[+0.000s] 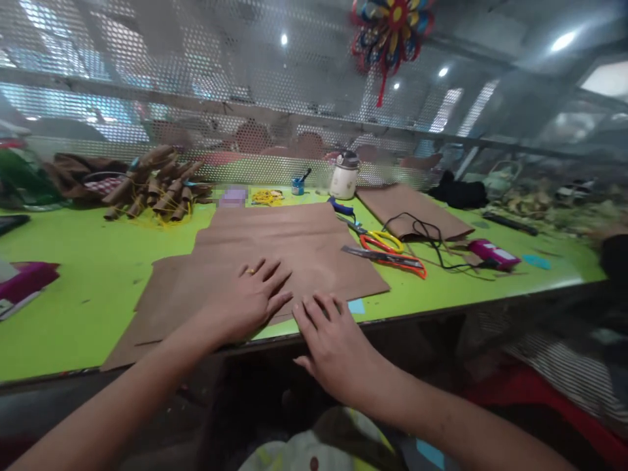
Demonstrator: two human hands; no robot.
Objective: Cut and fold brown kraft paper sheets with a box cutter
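Observation:
A stack of brown paper sheets [289, 245] lies on the green table [93, 275] in front of me. My left hand [248, 297] rests flat on the near part of the top sheet, fingers spread, a ring on one finger. My right hand [331, 343] lies palm down at the sheet's near edge by the table's front, fingers stretched out. Neither hand holds anything.
Scissors with yellow handles [380, 241] and orange handles [392, 260] lie right of the sheets, beside a black cord [432, 239] and a pink tool [493, 254]. Another brown sheet [407, 209], a white pot [344, 175], rolled brown paper tubes [157, 186] and a mesh screen [196, 98] stand behind.

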